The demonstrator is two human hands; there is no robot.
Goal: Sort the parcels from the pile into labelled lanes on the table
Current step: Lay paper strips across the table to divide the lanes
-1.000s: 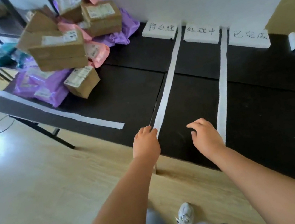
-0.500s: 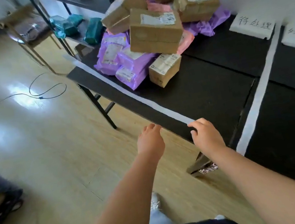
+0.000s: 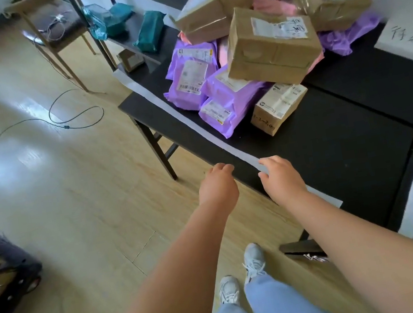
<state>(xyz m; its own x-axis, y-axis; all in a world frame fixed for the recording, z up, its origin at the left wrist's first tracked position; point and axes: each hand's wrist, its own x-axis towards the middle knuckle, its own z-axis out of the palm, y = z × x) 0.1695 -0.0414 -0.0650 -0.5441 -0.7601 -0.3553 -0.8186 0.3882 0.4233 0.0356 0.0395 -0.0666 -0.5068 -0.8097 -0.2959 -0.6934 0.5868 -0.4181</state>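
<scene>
The black tabletop (image 3: 338, 160) carries the pile (image 3: 286, 18) well ahead of both hands, up and to the right of them. Both are empty. The left hand (image 3: 217, 184) hangs over the floor just off the table's edge with its fingers loosely curled. The right hand (image 3: 282, 178) is beside it, fingers relaxed, over the white strip (image 3: 195, 128) along that edge. Whether it touches the strip I cannot tell.

The big box (image 3: 271, 45) sits tilted on top, propped on softer parcels. It is likely stiff and the heaviest piece, best taken with a hand on each opposite side, and lifting it may shift what leans on it. The purple mailers (image 3: 191, 76) below look soft, light and slick, so pinching an edge or corner should do. The small box (image 3: 277, 105) is nearest the hands and looks free for a one-handed grasp across its top.

White shipping labels show barcodes, but the print is too small to read. The big box's label has handwritten marks. The lane card (image 3: 406, 43), far right of the hands, bears handwritten Chinese characters cut off by the frame.
</scene>
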